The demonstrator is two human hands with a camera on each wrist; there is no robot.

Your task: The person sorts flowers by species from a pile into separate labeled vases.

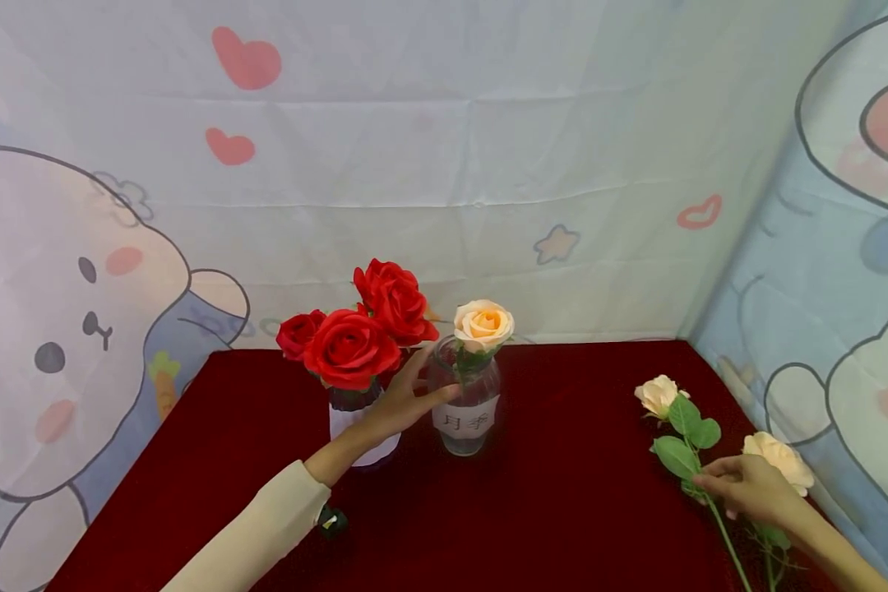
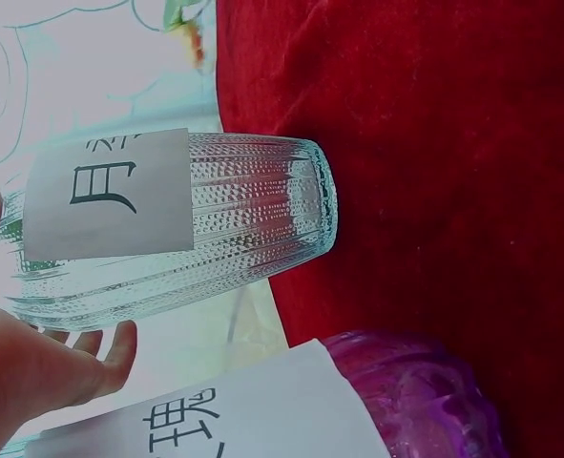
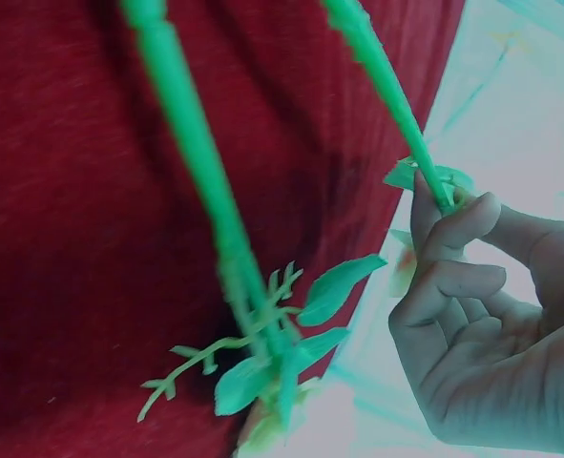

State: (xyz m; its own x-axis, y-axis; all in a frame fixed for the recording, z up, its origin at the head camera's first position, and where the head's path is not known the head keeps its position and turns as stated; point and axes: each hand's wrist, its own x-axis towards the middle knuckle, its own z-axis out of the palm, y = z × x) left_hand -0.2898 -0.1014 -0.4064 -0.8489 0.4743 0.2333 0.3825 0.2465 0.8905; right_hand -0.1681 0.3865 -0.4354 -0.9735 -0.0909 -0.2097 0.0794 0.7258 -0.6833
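Observation:
My left hand (image 1: pixel 403 399) holds a clear glass vase (image 1: pixel 468 440) near its upper part, thumb in front and fingers behind. The vase stands upright with a labelled white paper band (image 2: pixel 110 196), and one peach rose (image 1: pixel 484 325) stands in it. At the right, my right hand (image 1: pixel 751 487) pinches the green stem (image 3: pixel 386 86) of a cream rose (image 1: pixel 659 396) between thumb and fingertips. A second cream rose (image 1: pixel 779 462) lies beyond that hand, partly hidden by it; its stem (image 3: pixel 191 143) shows in the right wrist view.
Left of the glass vase stands a purple vase (image 2: pixel 415 401) with a paper label, holding several red roses (image 1: pixel 351 349). A small dark object (image 1: pixel 331 521) lies by the left sleeve. Red cloth (image 1: pixel 562 493) covers the table; a printed curtain (image 1: pixel 451 164) hangs behind.

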